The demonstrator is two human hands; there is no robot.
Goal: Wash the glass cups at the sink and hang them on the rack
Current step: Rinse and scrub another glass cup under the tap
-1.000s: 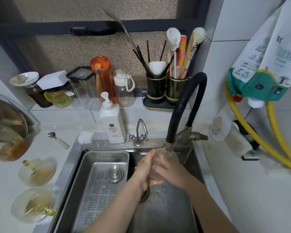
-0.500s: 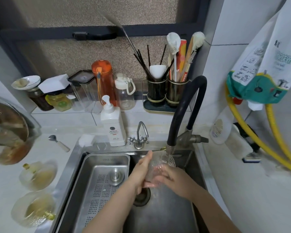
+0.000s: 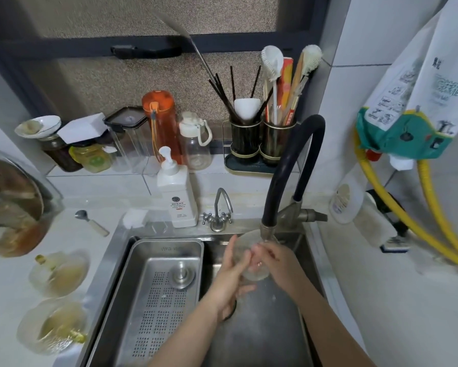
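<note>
A clear glass cup point(image 3: 250, 256) is held over the steel sink point(image 3: 264, 327), right under the spout of the black hose tap point(image 3: 280, 181). My left hand point(image 3: 229, 276) grips the cup's left side. My right hand point(image 3: 276, 263) holds it from the right with fingers curled on its wall. Two more glass cups point(image 3: 59, 272) point(image 3: 50, 327) with yellowish dregs lie on the white counter at the left. No hanging rack is in view.
A perforated steel drain tray point(image 3: 159, 295) fills the sink's left half. A white soap pump bottle point(image 3: 176, 192), a small second tap point(image 3: 218, 210), jars, bottles and utensil holders point(image 3: 262, 144) line the back ledge. A large glass pot point(image 3: 8, 205) stands far left; yellow hoses point(image 3: 397, 221) hang at right.
Both hands have turned the cup under the spout and lifted it slightly toward the tap. My view has tilted a little.
</note>
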